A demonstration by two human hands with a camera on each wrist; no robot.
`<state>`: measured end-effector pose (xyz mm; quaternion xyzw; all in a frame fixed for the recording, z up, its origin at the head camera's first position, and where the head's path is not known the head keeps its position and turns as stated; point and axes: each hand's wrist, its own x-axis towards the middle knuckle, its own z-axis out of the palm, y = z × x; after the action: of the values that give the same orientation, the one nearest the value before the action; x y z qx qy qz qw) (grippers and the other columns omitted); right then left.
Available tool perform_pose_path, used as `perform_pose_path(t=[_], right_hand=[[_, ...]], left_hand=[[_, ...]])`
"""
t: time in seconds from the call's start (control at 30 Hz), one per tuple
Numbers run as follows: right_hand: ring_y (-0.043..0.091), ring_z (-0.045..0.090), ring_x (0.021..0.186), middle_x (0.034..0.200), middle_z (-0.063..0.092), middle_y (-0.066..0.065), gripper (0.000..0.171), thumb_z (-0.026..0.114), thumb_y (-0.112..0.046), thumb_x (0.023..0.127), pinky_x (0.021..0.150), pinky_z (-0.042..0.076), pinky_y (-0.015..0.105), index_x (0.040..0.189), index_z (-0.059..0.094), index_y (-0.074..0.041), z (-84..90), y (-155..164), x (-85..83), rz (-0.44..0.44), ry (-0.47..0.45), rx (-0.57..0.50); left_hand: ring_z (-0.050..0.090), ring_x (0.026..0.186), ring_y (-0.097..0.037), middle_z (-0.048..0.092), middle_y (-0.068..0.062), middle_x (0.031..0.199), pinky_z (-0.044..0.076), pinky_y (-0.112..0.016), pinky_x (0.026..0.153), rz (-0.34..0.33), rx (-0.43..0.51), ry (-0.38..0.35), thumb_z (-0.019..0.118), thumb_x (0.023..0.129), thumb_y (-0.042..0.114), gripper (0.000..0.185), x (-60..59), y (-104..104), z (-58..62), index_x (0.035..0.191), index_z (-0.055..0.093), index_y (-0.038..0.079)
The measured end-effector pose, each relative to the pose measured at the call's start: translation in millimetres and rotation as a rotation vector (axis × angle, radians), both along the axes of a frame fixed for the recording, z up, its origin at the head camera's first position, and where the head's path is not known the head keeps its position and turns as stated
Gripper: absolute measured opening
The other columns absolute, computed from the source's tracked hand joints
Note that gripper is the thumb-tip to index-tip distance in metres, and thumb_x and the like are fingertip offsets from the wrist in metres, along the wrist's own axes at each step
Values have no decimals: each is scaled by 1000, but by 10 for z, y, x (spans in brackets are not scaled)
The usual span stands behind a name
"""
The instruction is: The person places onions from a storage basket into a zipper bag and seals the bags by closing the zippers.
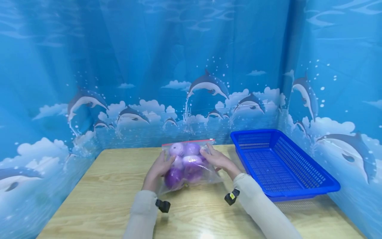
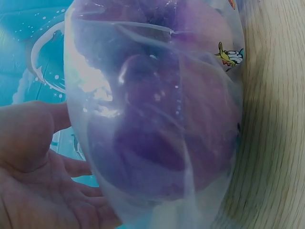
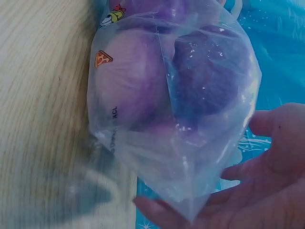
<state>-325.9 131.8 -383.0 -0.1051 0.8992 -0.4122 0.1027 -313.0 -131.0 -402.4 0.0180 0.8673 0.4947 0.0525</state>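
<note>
A clear zip bag [image 1: 209, 178] with a red seal strip along its top holds several round purple and lilac balls [image 1: 174, 178]. It stands tilted in front of me, close over the table. My left hand [image 1: 157, 167] grips its left side, thumb on the front face and fingers behind. On the opposite side my right hand [image 1: 220, 160] holds the bag in the same way, thumb near the top corner. Small cartoon prints show on the plastic in both wrist views. There, the left fingers [image 2: 78, 167] and right fingers [image 3: 233, 171] reach behind the bag, partly hidden.
A blue perforated plastic basket [image 1: 298, 191] stands at the right of the wooden table [image 1: 113, 186], near my right forearm. Behind and on both sides hangs a blue curtain [image 1: 143, 66] printed with dolphins. Small black cameras [image 1: 162, 205] are strapped to both wrists.
</note>
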Motion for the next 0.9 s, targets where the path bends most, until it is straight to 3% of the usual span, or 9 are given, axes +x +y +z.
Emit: perform_pose_path(t=[0.07, 0.13, 0.23, 0.5, 0.73, 0.9], right_hand=[[53, 50, 136, 165, 28, 30, 77, 33, -50, 110, 100, 56, 64, 166, 2, -6, -1, 11, 0, 16, 37, 30], [53, 43, 143, 166, 24, 29, 76, 33, -47, 111, 116, 41, 68, 165, 2, -4, 2, 27, 5, 25, 61, 53], [54, 25, 152, 167, 19, 29, 76, 35, -45, 111, 125, 21, 72, 165, 3, -2, 12, 41, 20, 24, 75, 61], [53, 24, 153, 168, 18, 28, 75, 37, -43, 110, 126, 20, 71, 165, 6, -1, 60, 25, 85, 17, 95, 72], [51, 23, 154, 169, 18, 27, 73, 38, -40, 111, 127, 18, 70, 165, 7, -2, 92, -1, 94, 41, 140, 73], [49, 20, 156, 169, 17, 26, 70, 39, -35, 111, 128, 17, 68, 164, 10, 1, 106, -19, 108, 75, 180, 74]], left_hand=[[24, 150, -57, 15, -36, 165, 30, -69, 121, -7, -18, 9, 47, 108, 39, 79, -3, -4, 1, 162, 9, -5], [21, 152, -56, 15, -35, 166, 23, -69, 124, -10, -32, 9, 47, 108, 40, 79, 0, -8, 6, 163, 9, -4], [18, 153, -55, 15, -34, 166, 17, -70, 126, -10, -54, 13, 47, 108, 42, 81, 20, -15, 22, 163, 10, -3], [15, 155, -53, 14, -29, 169, 12, -71, 127, -1, -50, -16, 47, 107, 46, 80, 21, -16, 49, 165, 11, 4], [24, 152, -55, 26, -32, 164, 20, -73, 124, -50, -33, 95, 50, 107, 36, 71, 42, -1, 105, 162, 21, 2], [23, 153, -52, 24, -29, 167, 19, -71, 125, -102, -35, 116, 56, 105, 38, 78, 50, 64, 134, 164, 18, 3]])
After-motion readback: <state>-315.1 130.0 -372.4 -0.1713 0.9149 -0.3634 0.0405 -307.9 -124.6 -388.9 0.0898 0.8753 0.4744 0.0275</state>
